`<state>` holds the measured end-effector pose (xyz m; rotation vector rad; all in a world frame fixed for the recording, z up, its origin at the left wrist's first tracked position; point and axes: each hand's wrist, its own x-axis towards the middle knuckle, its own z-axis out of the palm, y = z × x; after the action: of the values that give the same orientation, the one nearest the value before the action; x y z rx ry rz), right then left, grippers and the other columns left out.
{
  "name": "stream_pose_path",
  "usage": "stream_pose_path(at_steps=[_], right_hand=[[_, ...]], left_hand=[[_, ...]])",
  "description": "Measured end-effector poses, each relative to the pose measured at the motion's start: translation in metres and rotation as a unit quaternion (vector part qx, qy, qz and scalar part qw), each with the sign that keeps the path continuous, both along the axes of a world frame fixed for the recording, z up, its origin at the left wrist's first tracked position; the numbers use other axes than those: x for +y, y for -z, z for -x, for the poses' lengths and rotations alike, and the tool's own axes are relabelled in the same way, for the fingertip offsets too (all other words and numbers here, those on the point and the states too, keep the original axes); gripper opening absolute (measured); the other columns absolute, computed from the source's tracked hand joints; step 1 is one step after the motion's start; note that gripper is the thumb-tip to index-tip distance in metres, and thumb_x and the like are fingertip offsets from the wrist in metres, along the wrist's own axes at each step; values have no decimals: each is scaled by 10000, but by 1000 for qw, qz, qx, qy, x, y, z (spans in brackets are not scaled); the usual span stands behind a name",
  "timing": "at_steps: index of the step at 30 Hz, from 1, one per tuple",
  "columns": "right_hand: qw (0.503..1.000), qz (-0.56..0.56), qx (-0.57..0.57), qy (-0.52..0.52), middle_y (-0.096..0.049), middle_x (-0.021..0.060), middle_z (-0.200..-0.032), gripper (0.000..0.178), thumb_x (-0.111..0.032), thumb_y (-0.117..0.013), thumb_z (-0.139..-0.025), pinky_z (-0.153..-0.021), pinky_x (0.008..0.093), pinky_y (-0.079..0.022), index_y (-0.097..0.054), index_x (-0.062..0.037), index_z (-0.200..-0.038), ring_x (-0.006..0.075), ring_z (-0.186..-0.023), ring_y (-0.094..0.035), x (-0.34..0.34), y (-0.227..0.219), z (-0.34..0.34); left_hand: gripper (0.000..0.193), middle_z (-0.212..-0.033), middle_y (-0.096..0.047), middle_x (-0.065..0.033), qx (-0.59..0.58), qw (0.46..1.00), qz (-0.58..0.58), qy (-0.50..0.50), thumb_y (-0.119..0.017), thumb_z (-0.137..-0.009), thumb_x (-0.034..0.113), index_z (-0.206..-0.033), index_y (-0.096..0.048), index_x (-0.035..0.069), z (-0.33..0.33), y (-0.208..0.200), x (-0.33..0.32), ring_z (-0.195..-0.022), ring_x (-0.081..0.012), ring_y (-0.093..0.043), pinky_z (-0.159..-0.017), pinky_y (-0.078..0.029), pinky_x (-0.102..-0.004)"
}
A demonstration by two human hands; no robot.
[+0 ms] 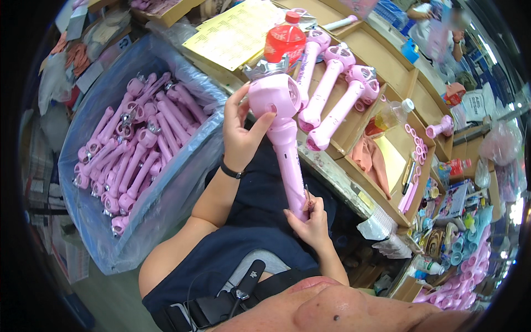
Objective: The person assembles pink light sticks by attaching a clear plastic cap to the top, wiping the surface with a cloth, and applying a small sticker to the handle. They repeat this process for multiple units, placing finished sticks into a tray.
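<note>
- From my remote seat I saw the right hand (312, 224) nearest the body, fingers closed round the lower end of a pink wand (286, 157); I could not make out the small thing by its fingertips.
- The wand slanted between the hands, in front of the worktop (336, 172), its bulky head uppermost. If the lower grip slipped, I judged, that head could tip it.
- The left hand (243, 135) gripped the head, thumb in front. I could not tell how firmly the silver crown-shaped piece (268, 67) sat on top; a knock might loosen it.
- To the left, a blue-lined bin (171, 193) held a heaped pile of wands (133, 157). Rough dropping could scuff them.
- Beyond the raised head, three pink wands (324, 88) lay close together; a rightward swing could push them.
- Just behind stood a red bottle (285, 43), which a careless lift might topple.
</note>
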<state>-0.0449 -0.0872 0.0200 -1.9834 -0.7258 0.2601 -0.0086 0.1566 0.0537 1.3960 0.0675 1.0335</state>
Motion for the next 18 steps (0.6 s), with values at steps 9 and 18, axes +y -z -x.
stream_pose_path(at_steps=[9,18], right_hand=[[956,-283,57,-55,-532,192,-1008,461,-11,-719,-764,-638,290,-482,-285,-95,-896,170,-780,-594,11,2,-6],[905,14,-78,417,-616,166,-791,336,-309,-468,-944,-626,369,-432,-573,5,-889,309,-721,-579,-90,-38,-119]], left_hand=[[654,-1214,-528,-186,130,854,113,491,-513,-921,404,-1359,-272,-17,33,26,-72,-1132,-236,-519,-932,-430,-353],[440,-867,-553,-59,256,917,87,293,-565,-829,-11,-1230,-384,-11,24,3,-51,-690,-121,-590,-648,-509,-258]])
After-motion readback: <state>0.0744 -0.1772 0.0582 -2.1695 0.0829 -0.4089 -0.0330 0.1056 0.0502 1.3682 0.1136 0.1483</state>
